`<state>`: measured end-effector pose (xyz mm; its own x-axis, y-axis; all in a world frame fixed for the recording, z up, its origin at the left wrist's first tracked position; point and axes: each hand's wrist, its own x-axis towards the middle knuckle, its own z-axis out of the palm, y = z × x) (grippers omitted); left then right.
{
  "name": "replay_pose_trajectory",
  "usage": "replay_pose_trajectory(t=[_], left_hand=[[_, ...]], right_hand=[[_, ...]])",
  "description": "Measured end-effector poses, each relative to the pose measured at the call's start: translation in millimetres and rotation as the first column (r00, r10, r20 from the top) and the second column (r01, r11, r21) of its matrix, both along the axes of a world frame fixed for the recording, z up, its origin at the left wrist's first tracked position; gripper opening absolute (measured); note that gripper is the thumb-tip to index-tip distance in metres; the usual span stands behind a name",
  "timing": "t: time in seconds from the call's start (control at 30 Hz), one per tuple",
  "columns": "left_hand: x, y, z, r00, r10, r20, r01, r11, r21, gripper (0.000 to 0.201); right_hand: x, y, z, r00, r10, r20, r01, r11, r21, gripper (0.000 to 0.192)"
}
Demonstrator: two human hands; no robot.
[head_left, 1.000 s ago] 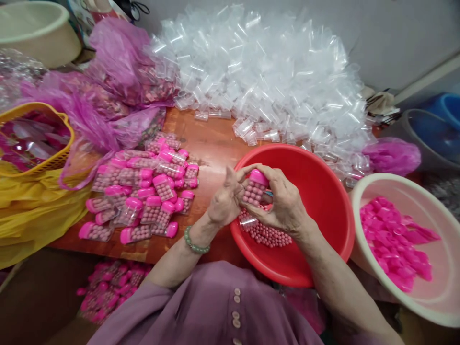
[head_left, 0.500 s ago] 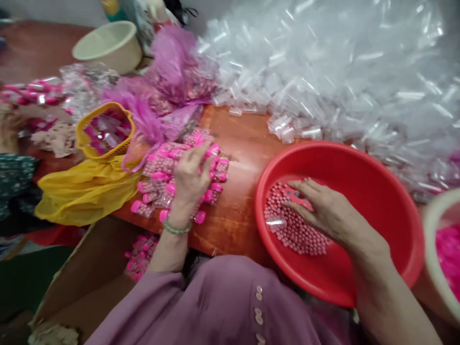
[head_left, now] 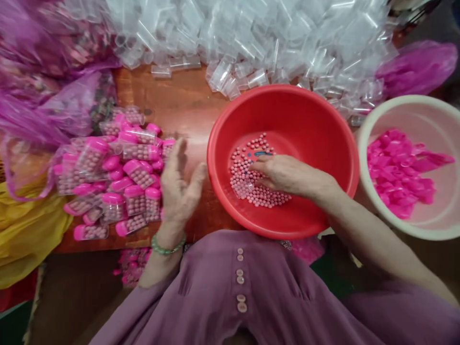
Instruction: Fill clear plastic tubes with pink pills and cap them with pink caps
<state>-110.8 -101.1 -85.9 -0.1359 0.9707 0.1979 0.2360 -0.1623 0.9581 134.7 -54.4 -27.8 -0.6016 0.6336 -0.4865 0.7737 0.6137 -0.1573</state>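
My left hand (head_left: 181, 187), a green bead bracelet on its wrist, is open with thumb and fingers apart. Nothing is in it, and it hovers between the basin and a pile of small clear bottles with pink caps (head_left: 138, 173), filled with pink beads. Inside the red basin (head_left: 309, 120), my right hand (head_left: 278, 172) reaches down to loose pink beads (head_left: 266, 197). A gap shows between its thumb and fingers, and nothing is visibly gripped. A small clear bottle (head_left: 247, 186) lies among the beads close to its fingertips.
Many empty clear bottles (head_left: 251, 38) are heaped along the back. At the right, a cream tub (head_left: 370, 191) holds pink caps (head_left: 398, 172). Purple bags (head_left: 72, 103) and a yellow bag (head_left: 28, 235) lie at the left. More filled bottles (head_left: 132, 263) sit below the table edge.
The view has turned right. My left hand has moved off the bottle pile toward the basin and is open. My right hand has gone lower, nearer the beads and the clear bottle.
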Motion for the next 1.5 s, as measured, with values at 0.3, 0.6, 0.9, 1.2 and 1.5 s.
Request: replay_pose_trajectory(t=[0.3,0.6,0.9,1.2,1.5], left_hand=[[48,11,2.0,0.845,-0.047,0.533,0.235,0.927,-0.291,0.062],[50,-16,9.9,0.729,0.093,0.678,0.239,0.893,-0.380,0.057],[34,-35,3.1,0.848,0.027,0.529,0.135,0.955,-0.265,0.066],[36,-25,15.7,0.904,-0.085,0.420,0.187,0.960,-0.208,0.062],[50,-13,28.4,0.919,-0.024,0.393,0.131,0.960,-0.248,0.065]], right_hand=[[-27,-23,-43.8,0.949,0.313,-0.028,-0.309,0.945,0.104,0.027],[24,6,1.6,0.990,-0.086,0.115,0.044,0.945,0.323,0.026],[54,-11,6.2,0.945,-0.194,0.265,0.041,0.870,0.491,0.042],[76,-10,-14.5,0.948,0.075,0.308,-0.197,0.900,0.389,0.039],[44,-32,-36.3,0.912,0.375,0.168,-0.405,0.889,0.213,0.038]])
